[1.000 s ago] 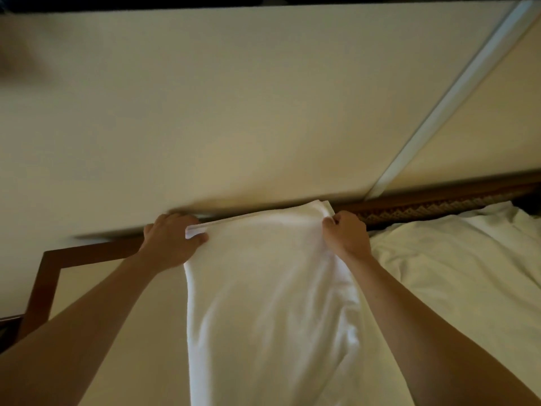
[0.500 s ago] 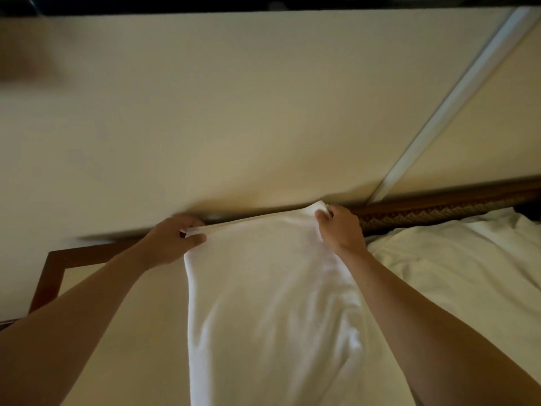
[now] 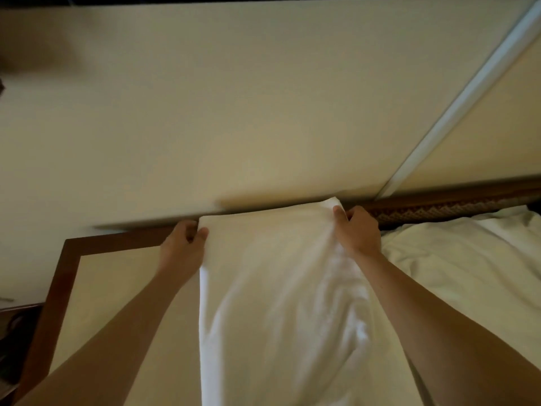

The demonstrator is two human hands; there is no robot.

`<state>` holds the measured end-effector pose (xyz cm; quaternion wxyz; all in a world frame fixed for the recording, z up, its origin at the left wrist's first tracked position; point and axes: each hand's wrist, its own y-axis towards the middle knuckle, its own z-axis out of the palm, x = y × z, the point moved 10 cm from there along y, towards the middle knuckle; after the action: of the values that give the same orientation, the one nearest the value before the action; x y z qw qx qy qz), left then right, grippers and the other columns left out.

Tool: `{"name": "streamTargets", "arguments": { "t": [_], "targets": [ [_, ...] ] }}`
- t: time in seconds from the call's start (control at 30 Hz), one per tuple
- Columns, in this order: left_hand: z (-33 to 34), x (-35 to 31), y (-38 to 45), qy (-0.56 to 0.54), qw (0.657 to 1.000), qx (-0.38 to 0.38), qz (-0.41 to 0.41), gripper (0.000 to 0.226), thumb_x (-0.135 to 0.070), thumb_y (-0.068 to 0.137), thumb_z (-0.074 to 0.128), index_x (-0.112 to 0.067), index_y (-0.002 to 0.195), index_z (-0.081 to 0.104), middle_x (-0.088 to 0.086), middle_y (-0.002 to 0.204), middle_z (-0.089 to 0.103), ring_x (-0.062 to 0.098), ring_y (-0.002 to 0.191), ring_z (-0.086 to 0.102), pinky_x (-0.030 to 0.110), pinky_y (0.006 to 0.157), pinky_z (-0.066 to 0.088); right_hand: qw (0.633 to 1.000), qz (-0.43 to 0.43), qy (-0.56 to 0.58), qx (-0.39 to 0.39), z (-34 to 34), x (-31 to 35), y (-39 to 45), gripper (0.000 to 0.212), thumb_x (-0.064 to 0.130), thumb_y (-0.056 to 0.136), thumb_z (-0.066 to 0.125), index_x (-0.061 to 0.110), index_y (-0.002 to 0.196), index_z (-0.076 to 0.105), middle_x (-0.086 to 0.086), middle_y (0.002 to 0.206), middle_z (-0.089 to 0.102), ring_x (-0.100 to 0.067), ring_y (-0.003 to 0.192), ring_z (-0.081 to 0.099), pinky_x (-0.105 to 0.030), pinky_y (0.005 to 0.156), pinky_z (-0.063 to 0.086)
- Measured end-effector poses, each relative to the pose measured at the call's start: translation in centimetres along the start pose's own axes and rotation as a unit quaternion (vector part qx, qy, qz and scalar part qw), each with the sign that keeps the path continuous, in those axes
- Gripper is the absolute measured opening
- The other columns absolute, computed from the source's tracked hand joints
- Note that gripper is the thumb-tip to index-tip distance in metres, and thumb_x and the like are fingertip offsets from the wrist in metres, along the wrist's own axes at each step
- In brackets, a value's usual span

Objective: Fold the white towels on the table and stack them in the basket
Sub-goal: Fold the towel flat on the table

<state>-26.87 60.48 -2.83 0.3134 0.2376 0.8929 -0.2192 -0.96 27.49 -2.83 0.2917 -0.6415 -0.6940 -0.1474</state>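
A white towel (image 3: 272, 288) stretches from the bottom of the view up to the far edge of the table (image 3: 117, 282). My left hand (image 3: 183, 247) pinches its far left corner. My right hand (image 3: 355, 232) grips its far right corner. The towel is held taut between both hands and wrinkles toward the lower right. More white towels (image 3: 468, 259) lie crumpled on the right. No basket is in view.
The table has a dark wooden frame (image 3: 61, 273) around a cream top. A cream wall (image 3: 234, 112) rises right behind it, with a pale vertical strip (image 3: 456, 106) at the right. A patterned wooden rail (image 3: 439, 209) runs along the far right edge.
Both hands have carried the towel's far edge a little farther toward the wall. The hands have kept their hold on the corners.
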Motion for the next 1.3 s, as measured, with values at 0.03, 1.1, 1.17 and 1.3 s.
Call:
{"name": "streamTargets", "arguments": {
  "t": [0.03,1.1,1.17,1.3],
  "targets": [
    [0.0,0.5,-0.9,0.006,1.000,-0.002,-0.009,0.027,-0.037,0.103,0.054,-0.017,0.118,0.065,0.004,0.107,0.068,0.028,0.099,0.058,0.037,0.083,0.043,1.000,-0.004,-0.020,0.013,0.0,-0.3,-0.3,0.049,0.053,0.103,0.046,0.006,0.104,0.062,-0.014,0.102,0.066,-0.038,0.098,0.063,-0.040,0.078,0.047],
    [0.7,4.2,-11.2,0.021,0.998,-0.033,-0.046,0.045,-0.038,0.106,0.046,-0.006,0.076,0.054,0.008,0.072,0.058,0.023,0.067,0.051,0.036,0.058,0.032,0.999,0.028,0.002,0.037,-2.9,-5.9,-9.6,0.029,0.034,0.103,0.054,0.017,0.080,0.052,0.001,0.078,0.059,-0.021,0.073,0.060,-0.033,0.061,0.043],
    [0.6,3.9,-10.8,0.027,0.998,-0.053,-0.010,0.042,-0.036,0.105,0.049,-0.005,0.076,0.049,0.009,0.070,0.055,0.031,0.069,0.052,0.037,0.062,0.034,0.999,0.041,0.000,0.030,-2.7,-6.3,-9.8,0.025,0.035,0.104,0.053,0.014,0.091,0.057,0.002,0.084,0.060,-0.023,0.080,0.061,-0.035,0.068,0.045],
    [0.8,3.9,-10.7,0.060,0.997,-0.054,0.002,0.042,-0.043,0.104,0.047,-0.012,0.077,0.046,0.007,0.073,0.055,0.032,0.071,0.054,0.038,0.062,0.040,0.998,0.055,0.007,0.024,-2.0,-6.4,-9.9,0.027,0.036,0.105,0.052,0.010,0.107,0.058,-0.002,0.095,0.060,-0.023,0.087,0.056,-0.035,0.075,0.043]
  ]
}}
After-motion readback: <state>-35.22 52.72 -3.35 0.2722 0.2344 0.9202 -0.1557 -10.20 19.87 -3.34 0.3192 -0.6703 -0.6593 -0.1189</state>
